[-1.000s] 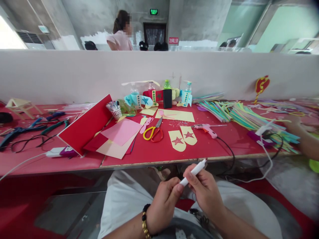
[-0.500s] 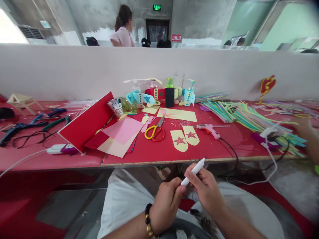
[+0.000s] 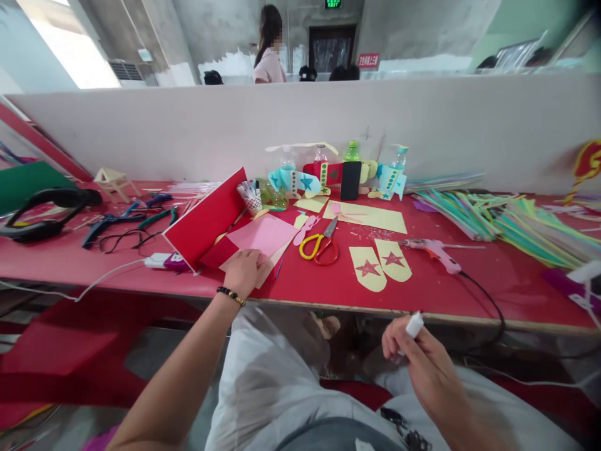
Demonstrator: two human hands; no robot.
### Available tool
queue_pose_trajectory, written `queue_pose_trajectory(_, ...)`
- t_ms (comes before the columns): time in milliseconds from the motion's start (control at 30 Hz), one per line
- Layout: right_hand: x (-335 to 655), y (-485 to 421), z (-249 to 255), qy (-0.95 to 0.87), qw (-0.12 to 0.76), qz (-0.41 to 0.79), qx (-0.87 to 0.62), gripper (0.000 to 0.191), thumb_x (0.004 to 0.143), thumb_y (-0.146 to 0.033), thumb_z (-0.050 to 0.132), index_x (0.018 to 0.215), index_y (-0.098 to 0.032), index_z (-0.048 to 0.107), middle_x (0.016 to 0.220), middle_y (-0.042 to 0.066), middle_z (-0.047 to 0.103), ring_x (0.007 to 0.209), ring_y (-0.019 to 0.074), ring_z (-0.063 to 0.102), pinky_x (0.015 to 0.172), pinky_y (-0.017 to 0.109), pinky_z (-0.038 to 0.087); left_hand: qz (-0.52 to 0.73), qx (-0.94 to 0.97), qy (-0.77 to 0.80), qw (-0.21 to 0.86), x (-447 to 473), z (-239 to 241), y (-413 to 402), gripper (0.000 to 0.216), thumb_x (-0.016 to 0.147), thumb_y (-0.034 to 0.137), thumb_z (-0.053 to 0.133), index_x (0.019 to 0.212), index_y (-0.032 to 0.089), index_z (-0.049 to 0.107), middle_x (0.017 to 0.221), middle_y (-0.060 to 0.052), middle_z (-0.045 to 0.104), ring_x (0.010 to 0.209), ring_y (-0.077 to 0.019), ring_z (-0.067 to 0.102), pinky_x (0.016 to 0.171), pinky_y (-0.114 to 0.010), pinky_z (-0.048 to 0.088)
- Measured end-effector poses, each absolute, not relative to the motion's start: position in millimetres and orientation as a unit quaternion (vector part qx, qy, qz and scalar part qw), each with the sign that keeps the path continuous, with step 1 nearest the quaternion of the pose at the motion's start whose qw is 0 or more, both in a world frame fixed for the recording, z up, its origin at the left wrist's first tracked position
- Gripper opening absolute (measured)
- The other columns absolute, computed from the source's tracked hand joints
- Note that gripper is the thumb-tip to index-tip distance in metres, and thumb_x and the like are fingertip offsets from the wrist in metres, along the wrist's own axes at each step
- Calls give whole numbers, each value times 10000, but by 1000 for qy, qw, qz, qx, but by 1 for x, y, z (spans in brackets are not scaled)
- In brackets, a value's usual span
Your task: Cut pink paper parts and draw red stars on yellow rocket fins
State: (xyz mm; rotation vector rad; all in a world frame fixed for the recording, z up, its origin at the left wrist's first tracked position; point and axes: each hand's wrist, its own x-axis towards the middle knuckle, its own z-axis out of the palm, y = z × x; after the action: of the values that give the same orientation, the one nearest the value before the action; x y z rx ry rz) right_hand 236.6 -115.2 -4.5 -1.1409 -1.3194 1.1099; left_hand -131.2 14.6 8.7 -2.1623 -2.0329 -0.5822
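My right hand [image 3: 422, 357] is closed round a white marker [image 3: 414, 326] above my lap, in front of the table edge. My left hand [image 3: 243, 272] rests on the paper stack, its fingers over the lower edge of a pink sheet [image 3: 265, 233] and the cream sheet under it. Whether the fingertips grip any paper, I cannot see. Right of the stack lie scissors [image 3: 323, 243] with one yellow and one red handle, and a pink paper propeller shape [image 3: 305, 230]. Two cream rounded paper pieces [image 3: 369, 279] with red stars lie nearer the middle.
A pink glue gun [image 3: 439, 252] with a black cord lies at right, near bundles of coloured strips [image 3: 469, 216]. Decorated bottle planes [image 3: 323, 172] and a black phone [image 3: 350, 180] stand at the back. A red board [image 3: 206, 216] leans left of a pen cup [image 3: 252, 202].
My left hand has left the marker and reached forward left onto the paper stack. My right hand keeps the marker, now lower and farther right. The view has swung left.
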Motion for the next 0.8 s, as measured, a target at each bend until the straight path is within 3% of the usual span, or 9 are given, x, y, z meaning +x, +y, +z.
queue_pose_trajectory(200,237,-117,-8,-570,426,476,-516,294,901,-453,545,760,-196,564,506,-54,378,471,99,362,462,233,313,-147,-722,-671,88,-133,3,21,145,870,179,548,807,151,675,797,-96,694,794,-234,650,742,-314,451)
queue_pose_trajectory(400,236,-108,-3,-609,389,423,-547,315,867,-476,572,790,-181,653,507,-27,462,491,121,452,486,241,383,-226,-697,-669,125,-129,2,-3,191,922,288,534,856,200,691,900,-50,722,852,-194,661,718,-274,442)
queue_pose_trajectory(567,232,-93,-6,-598,380,406,-577,346,832,-506,592,879,-177,686,575,-3,546,511,136,500,488,249,420,-292,-644,-689,162,-132,-9,-30,157,892,236,537,817,194,668,904,-55,715,837,-204,653,710,-288,442)
queue_pose_trajectory(700,229,-73,0,-644,356,335,-588,299,811,-450,600,905,-179,683,722,35,642,658,170,584,637,276,482,-307,-650,-677,157,-140,-16,-39,130,860,220,556,790,203,664,866,-38,716,818,-202,653,725,-281,450)
queue_pose_trajectory(800,225,-53,14,-664,329,330,-585,294,821,-386,555,1007,-177,645,725,16,607,612,152,549,582,263,461,-333,-632,-682,157,-155,-15,-46,139,863,263,570,786,202,668,843,-33,717,797,-198,657,710,-271,455)
